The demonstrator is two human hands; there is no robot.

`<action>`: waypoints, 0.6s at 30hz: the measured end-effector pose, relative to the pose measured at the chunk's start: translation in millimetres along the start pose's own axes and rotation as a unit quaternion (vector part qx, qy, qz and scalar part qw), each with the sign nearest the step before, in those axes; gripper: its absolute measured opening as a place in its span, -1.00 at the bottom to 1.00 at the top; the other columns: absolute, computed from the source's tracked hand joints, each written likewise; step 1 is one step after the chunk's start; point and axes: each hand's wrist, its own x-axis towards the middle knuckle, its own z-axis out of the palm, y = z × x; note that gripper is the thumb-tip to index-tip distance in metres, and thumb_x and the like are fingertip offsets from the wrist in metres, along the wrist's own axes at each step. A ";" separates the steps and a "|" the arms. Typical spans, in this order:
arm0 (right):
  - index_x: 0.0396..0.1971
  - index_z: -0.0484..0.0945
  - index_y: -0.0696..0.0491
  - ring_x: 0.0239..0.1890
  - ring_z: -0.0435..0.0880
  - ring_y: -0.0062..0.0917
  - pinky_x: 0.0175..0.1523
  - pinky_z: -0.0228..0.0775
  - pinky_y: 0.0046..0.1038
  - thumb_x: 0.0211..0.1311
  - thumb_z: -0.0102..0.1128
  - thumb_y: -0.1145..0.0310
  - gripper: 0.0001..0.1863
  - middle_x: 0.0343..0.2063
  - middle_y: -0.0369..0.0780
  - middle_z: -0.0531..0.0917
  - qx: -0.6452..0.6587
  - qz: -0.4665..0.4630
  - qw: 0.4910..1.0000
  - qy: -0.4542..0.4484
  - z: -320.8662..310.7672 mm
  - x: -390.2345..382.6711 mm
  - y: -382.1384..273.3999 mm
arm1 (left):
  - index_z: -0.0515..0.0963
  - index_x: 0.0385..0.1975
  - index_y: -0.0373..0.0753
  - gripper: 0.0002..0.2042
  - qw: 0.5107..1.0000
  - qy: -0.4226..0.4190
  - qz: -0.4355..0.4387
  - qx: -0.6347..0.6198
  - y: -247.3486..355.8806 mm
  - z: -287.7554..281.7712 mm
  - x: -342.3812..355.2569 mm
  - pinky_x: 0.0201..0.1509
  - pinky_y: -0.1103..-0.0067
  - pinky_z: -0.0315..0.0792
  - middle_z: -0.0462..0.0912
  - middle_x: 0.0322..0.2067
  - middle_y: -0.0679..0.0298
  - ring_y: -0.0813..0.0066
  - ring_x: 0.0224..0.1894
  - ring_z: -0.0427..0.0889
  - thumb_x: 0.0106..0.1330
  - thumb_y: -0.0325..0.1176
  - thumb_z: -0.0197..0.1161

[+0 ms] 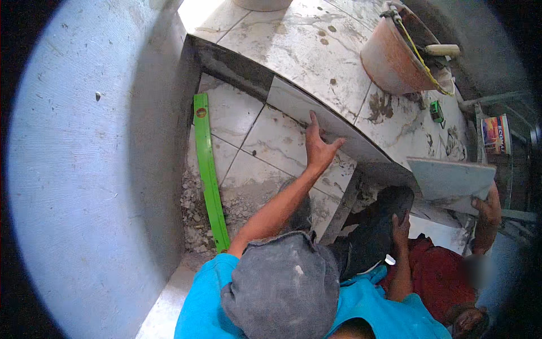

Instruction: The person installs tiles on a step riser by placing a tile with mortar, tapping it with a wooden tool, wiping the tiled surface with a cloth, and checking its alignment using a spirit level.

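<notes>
My left hand (322, 144) has thumb and fingers spread against an upright marbled tile (288, 97) on the step's riser, above square floor tiles (226, 110). My right hand (401, 226) lies open on a dark-trousered leg (367, 240), its fingers partly visible. A long green spirit level (207, 175) lies left of my left arm, across the tiles and grey rubble. At right, a red-clad co-worker (432, 271) grips a loose tile (446, 178) by its lower edge with a raised hand (486, 212).
The upper tiled step (293, 45) holds a dirty bucket (395, 62) and a small green tape measure (436, 112). A printed pail (495, 135) stands at right. A pale wall (84, 158) bounds the left. A grey cloth cap (279, 282) fills the lower centre.
</notes>
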 end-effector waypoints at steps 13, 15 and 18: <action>0.30 0.08 0.17 0.14 0.33 0.03 0.21 0.18 -0.14 0.22 0.05 -0.12 -0.17 0.08 0.17 0.35 0.045 0.070 0.996 -0.014 24.2 6.8 16.1 | 0.01 0.38 -0.08 -0.07 0.996 -0.073 -0.038 0.028 -13.1 -29.6 -1.0 0.01 0.42 0.46 0.41 0.07 -0.06 0.17 0.02 0.52 -0.01 -0.45 0.43; 0.21 0.20 0.23 0.08 0.39 0.06 0.19 0.22 -0.15 0.22 0.07 -0.09 -0.22 0.05 0.18 0.40 0.036 0.068 0.997 0.020 23.4 8.9 26.0 | 0.08 0.34 -0.22 -0.14 0.995 -0.078 -0.035 -0.052 -19.9 -34.8 1.6 -0.13 0.47 0.50 0.44 0.05 -0.06 0.26 -0.19 0.60 0.00 -0.53 0.39; 0.20 0.22 0.22 0.07 0.41 -0.01 0.17 0.24 -0.15 0.20 0.13 -0.03 -0.26 0.05 0.13 0.39 0.002 0.081 0.997 0.012 8.3 2.1 17.7 | 0.15 0.30 -0.30 -0.24 0.971 -0.085 -0.140 -0.177 -19.8 -49.7 -2.8 -0.09 0.53 0.52 0.43 0.08 -0.02 0.32 -0.11 0.59 0.05 -0.51 0.37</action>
